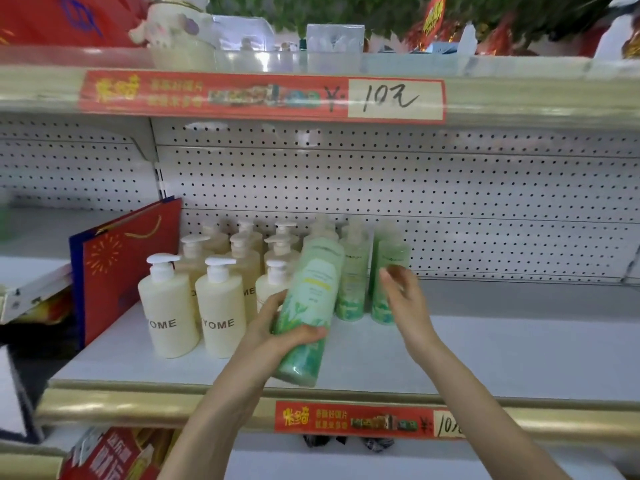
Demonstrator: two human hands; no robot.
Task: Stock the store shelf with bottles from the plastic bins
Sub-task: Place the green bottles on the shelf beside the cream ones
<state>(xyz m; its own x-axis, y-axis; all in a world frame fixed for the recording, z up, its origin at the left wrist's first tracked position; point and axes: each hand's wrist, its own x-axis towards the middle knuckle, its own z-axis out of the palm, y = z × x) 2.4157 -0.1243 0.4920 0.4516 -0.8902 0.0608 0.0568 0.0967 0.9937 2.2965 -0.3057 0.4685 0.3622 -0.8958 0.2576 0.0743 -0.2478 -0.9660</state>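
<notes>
The store shelf [502, 351] fills most of the view, a white board with a gold front edge. Behind it stands a white pegboard wall [450, 188]. At 9 o'clock a red gift bag [121, 271] stands upright at the end of the shelf. Just at the 3 o'clock side of the bag, the cream pump bottles [221, 313] stand close together in rows. Beside them, again toward 3 o'clock, the standing green bottles [351, 289] make a short group; because of blur I cannot tell how many are at the back. The plastic bins are not in view.

One more green bottle [311, 292] is in the air above the front part of the shelf, tilted with its top toward 12 o'clock. The left hand [277, 327] grips it round the lower half, fingers and thumb curled on it. The right hand [407, 303] holds nothing. Its fingers are loosely open just in front of the rightmost standing bottle, and I cannot tell if they touch it.

I judge that the step in hand is placing this bottle. The next move calls for turning it upright and setting it down beside the green group without knocking the neighbours.
</notes>
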